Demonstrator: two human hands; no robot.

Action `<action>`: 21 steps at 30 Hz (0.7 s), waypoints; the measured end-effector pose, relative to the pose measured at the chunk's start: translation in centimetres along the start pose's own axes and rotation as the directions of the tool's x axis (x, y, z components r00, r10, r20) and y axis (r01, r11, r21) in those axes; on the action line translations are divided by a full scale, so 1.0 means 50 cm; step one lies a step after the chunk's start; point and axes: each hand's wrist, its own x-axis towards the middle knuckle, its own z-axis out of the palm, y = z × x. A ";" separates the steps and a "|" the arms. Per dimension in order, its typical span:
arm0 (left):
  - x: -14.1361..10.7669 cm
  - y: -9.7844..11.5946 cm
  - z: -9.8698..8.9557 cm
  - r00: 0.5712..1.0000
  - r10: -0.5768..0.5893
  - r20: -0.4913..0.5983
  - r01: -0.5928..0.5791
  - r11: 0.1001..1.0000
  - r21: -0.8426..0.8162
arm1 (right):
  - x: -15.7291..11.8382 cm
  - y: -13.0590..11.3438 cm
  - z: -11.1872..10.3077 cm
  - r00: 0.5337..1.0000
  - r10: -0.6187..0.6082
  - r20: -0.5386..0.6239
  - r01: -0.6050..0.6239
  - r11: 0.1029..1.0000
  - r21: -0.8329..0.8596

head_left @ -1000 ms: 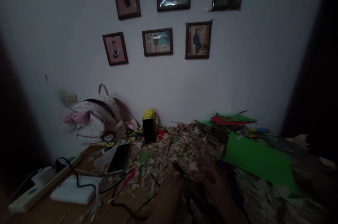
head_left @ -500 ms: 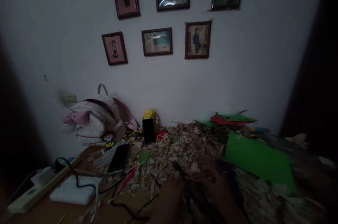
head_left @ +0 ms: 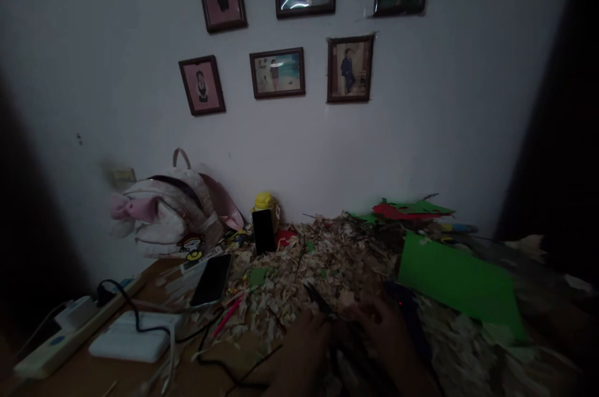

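Black and pointed, a slim tool (head_left: pixel 318 299) angles away and leftward from between the hands, over pale scraps (head_left: pixel 276 309). The left hand (head_left: pixel 306 336) is nearer its tip than the right hand (head_left: pixel 381 327); whether either grips it cannot be told.

This looks like a room in a home. Six framed pictures of people (head_left: pixel 277 73) hang on a pale wall (head_left: pixel 421 122). Near it sits a soft backpack (head_left: pixel 161 222) with a big pink bow (head_left: pixel 135 208). A phone (head_left: pixel 213 280) and a long power strip (head_left: pixel 44 356) lie on the wooden table (head_left: pixel 135 379), beside a messy heap of little scraps (head_left: pixel 337 247).
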 end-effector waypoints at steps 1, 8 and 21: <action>-0.001 0.001 0.000 1.000 0.007 -0.012 -0.007 1.000 0.010 | 0.000 0.002 0.001 1.000 -0.006 0.004 0.006 1.000 -0.011; 0.006 -0.014 0.012 0.999 -0.002 -0.041 0.004 0.998 0.065 | -0.005 -0.001 0.004 0.997 -0.077 -0.021 0.076 0.995 -0.064; 0.004 -0.021 0.011 0.988 0.007 -0.154 0.002 0.998 0.057 | -0.024 -0.019 -0.001 0.923 -0.384 0.034 0.378 0.882 -0.281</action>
